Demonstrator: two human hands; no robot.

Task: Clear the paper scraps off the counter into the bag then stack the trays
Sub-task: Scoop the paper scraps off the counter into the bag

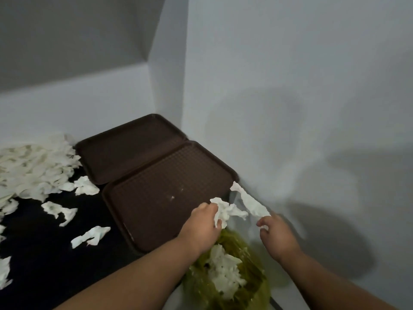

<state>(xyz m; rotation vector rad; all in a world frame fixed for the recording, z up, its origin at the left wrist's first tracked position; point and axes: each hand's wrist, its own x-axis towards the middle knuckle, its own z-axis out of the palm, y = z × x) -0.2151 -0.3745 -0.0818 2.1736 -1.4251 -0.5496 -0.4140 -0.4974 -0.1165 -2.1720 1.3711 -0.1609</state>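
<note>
My left hand point(202, 227) grips a crumpled white paper scrap point(225, 212) over the near right corner of the front brown tray point(156, 198). My right hand point(277, 236) pinches the lower end of a long white paper strip point(250, 201) that rises toward the wall. Below both hands hangs a yellow-green plastic bag point(248, 280), with white scraps point(224, 269) inside it. A second brown tray point(125, 148) lies behind the first, in the corner. A big heap of scraps point(33, 168) covers the black counter point(40, 260) at the left, with loose pieces point(90, 236) nearer me.
Pale grey walls close the counter at the back and right, meeting in a corner behind the far tray. The counter's right edge ends beside the front tray, where the bag hangs. More scraps point(4, 271) lie at the left frame edge.
</note>
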